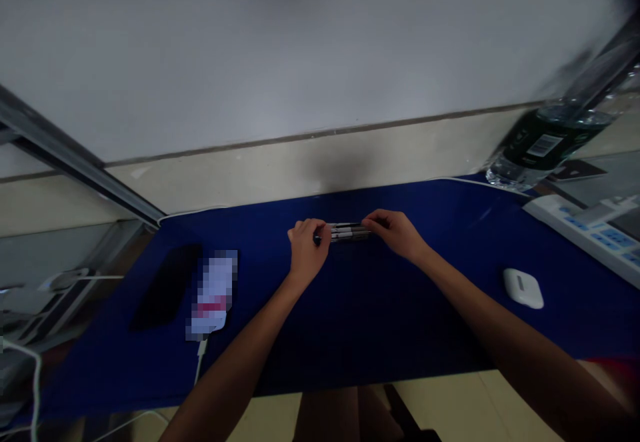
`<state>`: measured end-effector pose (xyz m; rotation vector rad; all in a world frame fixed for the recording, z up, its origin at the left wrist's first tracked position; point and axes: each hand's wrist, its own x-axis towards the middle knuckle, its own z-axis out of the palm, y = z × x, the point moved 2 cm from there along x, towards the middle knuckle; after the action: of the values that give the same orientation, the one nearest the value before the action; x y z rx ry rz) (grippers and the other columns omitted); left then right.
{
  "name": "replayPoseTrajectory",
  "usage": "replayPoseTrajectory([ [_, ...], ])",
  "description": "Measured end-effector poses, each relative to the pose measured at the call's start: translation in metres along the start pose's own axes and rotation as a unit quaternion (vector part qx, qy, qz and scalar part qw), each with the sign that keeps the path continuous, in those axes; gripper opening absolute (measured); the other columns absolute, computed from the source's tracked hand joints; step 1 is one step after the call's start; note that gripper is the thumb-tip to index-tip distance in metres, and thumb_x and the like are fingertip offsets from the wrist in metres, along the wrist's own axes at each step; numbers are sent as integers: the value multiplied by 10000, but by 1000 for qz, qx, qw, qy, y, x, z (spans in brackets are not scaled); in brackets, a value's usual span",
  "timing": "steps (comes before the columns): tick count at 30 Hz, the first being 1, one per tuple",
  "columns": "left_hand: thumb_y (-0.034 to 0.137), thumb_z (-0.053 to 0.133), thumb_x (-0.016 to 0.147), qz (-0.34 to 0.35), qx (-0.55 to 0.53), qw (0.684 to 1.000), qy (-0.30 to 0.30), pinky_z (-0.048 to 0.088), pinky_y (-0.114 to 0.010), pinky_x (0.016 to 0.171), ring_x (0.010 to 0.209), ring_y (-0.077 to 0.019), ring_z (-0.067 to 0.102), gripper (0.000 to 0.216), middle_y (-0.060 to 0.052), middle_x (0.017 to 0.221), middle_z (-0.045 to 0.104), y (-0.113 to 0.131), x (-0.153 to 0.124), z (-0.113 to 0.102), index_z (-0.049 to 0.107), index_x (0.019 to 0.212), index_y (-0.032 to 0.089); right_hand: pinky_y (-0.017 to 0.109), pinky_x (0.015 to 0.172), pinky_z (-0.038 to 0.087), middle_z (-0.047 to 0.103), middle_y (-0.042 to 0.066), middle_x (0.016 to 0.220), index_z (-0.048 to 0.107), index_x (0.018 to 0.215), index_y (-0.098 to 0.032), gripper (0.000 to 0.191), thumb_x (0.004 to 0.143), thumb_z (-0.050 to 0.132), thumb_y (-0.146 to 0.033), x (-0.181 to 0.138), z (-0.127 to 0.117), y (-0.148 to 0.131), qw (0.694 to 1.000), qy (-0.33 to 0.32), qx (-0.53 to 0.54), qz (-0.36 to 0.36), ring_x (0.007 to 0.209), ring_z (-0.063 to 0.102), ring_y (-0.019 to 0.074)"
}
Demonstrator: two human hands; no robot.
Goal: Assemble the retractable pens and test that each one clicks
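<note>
Bundle of slim pens (347, 232) is held level above the far middle of a dark blue mat (360, 322), its length running left to right. Barrels are dark with white bands. They lie side by side and pressed close; the exact count cannot be confirmed from this view, and no markings are legible.

The left hand (309, 249) is at the left end of the bundle, and the right hand (395, 232) is at the right end. Both hands are in contact with the bundle, with a short stretch of barrel showing between them. On each hand the fingers (377, 219) are curled and pressed together, pinching the bundle at its end. Exact thumb placement is partly hidden by the hands themselves.

Left of the hands, a black smartphone (165, 287) lies flat on the mat. Just right of it is a white item with a red band (213, 293), pixelated beyond identification, with a white cable (200, 362) running from its near end over the mat edge. Right of the hands, a white earbud case (523, 288) lies well apart from them. A clear water bottle with a dark label (547, 145) stands beyond the far right corner of the mat. A white device with blue keys (585, 229) lies along the right edge. A metal rail (65, 155) crosses the far left, in front of a white wall (300, 49).
</note>
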<state>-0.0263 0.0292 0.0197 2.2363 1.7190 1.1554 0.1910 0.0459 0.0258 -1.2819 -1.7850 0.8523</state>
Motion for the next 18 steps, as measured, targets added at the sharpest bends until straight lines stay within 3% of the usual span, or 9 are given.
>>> replayPoseTrajectory([
  [5,290,534,928,4,2,1000,1,325,-335,764,798,-178,539,123,0,793,629,0,0,0,600,858,213,267,503,319,590,11,607,669,717,-174,393,900,515,-486,-2,-1,-3,1000,-10,-21,6,535,477,122],
  [13,302,530,932,3,4,1000,-2,324,-344,776,811,-179,543,129,1,803,636,1,0,0,595,859,217,275,606,440,665,36,766,675,863,-188,250,829,627,-431,1,1,1,999,-4,47,-13,672,591,156],
  [18,284,537,924,2,3,1000,0,324,-341,774,803,-174,539,112,3,804,635,1,0,0,596,859,215,263,545,382,638,27,707,676,836,-180,311,876,557,-465,-1,0,-2,1000,5,-1,-6,604,536,139],
])
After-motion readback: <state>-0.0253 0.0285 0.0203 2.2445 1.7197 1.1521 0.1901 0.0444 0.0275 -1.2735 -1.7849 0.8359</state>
